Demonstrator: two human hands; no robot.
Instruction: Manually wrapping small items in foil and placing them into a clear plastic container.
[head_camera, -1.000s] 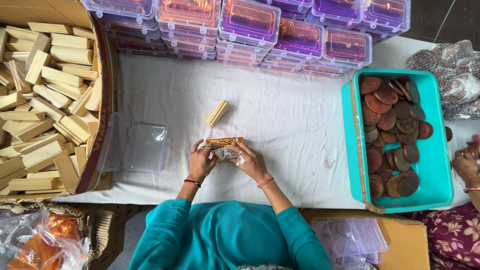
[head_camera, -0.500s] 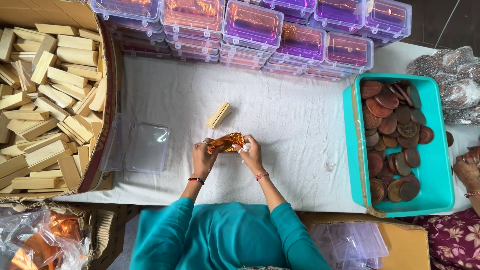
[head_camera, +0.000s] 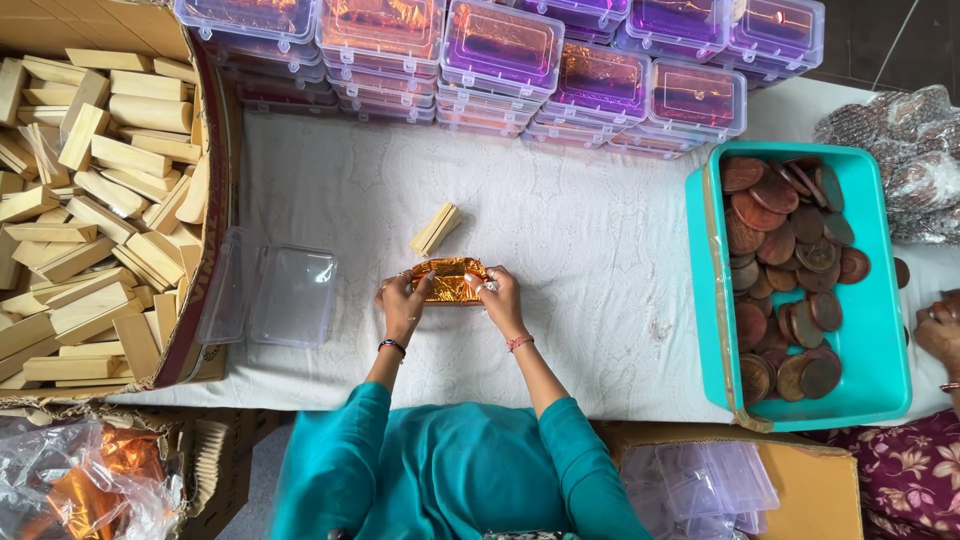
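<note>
Both of my hands hold a small block wrapped in shiny orange foil (head_camera: 450, 280) just above the white cloth. My left hand (head_camera: 402, 303) grips its left end and my right hand (head_camera: 499, 298) grips its right end. A bare wooden block (head_camera: 434, 229) lies on the cloth a little beyond the wrapped one. An open clear plastic box (head_camera: 270, 295) sits to the left of my left hand.
A cardboard box of several wooden blocks (head_camera: 90, 200) fills the left. Stacked clear boxes with orange and purple contents (head_camera: 500, 50) line the far edge. A teal tray of brown discs (head_camera: 800, 280) stands right, another person's hand (head_camera: 940, 330) beside it. Foil in a bag (head_camera: 90, 480) lies bottom left.
The foil has been folded tighter round the block, which now looks fully covered in orange. My hands shifted slightly with it and stay on both ends.
</note>
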